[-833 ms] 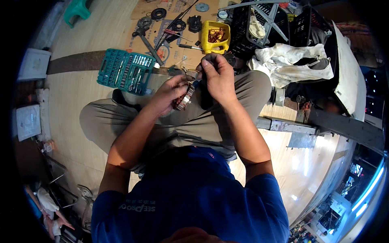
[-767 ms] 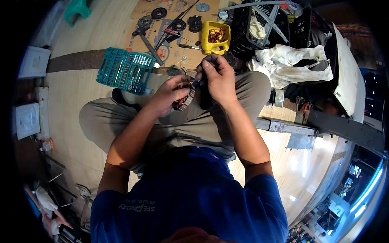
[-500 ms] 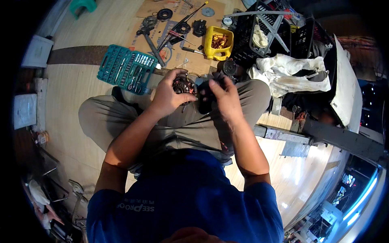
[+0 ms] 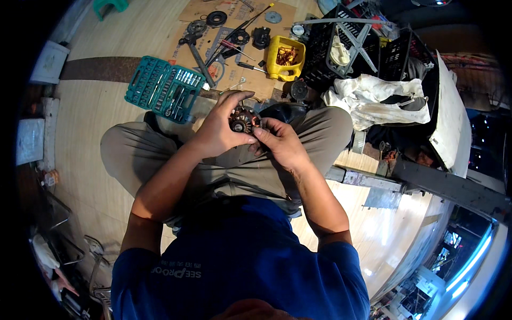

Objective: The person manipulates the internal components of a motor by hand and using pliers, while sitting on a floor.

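Observation:
Above my lap, my left hand (image 4: 221, 127) is closed round a dark, round motor rotor (image 4: 241, 124) with a ring of coppery segments and a shaft end in its middle. Its thumb lies below the part and its fingers curl over the far side. From the right, my right hand (image 4: 282, 143) closes in with thumb and fingertips against the rotor's right edge, so both hands grip it. Its lower fingers are partly hidden. Just beyond my hands, a dark cylindrical part (image 4: 300, 90) stands on the floor.
A green socket set case (image 4: 140, 88) lies open ahead on the left. On the cardboard (image 4: 184, 50) lie a hammer (image 4: 201, 63), a screwdriver (image 4: 249, 66) and several round parts. A cut yellow jug (image 4: 273, 65) holds copper scraps. Black crates (image 4: 314, 66) and white cloth (image 4: 368, 98) stand right.
My right hand has moved left and now touches the rotor. The rotor has turned in my left hand, so its shaft end faces me more.

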{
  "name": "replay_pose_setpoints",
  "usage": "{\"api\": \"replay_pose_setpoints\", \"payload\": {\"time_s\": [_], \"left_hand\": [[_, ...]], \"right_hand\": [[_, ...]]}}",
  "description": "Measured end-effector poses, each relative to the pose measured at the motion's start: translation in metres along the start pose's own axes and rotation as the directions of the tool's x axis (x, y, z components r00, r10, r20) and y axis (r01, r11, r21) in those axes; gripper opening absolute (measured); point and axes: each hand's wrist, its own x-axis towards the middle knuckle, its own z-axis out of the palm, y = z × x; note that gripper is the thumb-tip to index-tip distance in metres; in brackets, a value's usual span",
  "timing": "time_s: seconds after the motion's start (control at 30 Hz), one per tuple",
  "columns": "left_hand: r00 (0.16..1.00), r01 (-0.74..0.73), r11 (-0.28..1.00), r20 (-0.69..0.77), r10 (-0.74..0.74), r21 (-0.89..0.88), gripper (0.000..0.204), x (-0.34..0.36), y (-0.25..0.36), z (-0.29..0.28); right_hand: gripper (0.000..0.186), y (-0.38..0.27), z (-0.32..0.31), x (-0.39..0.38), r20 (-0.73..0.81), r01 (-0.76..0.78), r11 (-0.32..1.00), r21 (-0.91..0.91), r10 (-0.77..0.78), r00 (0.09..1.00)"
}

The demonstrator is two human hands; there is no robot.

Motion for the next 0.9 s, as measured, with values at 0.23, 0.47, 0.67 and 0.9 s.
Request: {"api": "replay_pose_setpoints", "payload": {"time_s": [0.23,0.47,0.67,0.9], "left_hand": [[0.866,0.405,0.338,0.238,-0.44,-0.849,0.048,0.0,-0.019,0.006],[0.879,0.375,0.184,0.285,-0.382,-0.909,0.036,-0.006,-0.029,0.025],[0.851,0.243,-0.021,0.224,-0.476,-0.97,0.031,-0.003,-0.044,0.02],[0.864,0.144,-0.061,0.156,-0.479,-0.988,0.034,-0.001,-0.044,0.023]], "right_hand": [[0.027,-0.012,-0.004,0.0,0.012,0.094,0.996,-0.01,-0.094,0.996],[0.019,-0.021,0.004,-0.003,-0.128,0.026,0.994,0.102,-0.013,0.992],[0.027,-0.01,-0.013,-0.021,-0.049,-0.055,0.984,-0.169,0.047,0.998],[0.019,-0.018,-0.052,-0.076,-0.05,-0.009,0.767,-0.641,-0.031,0.998]]}}
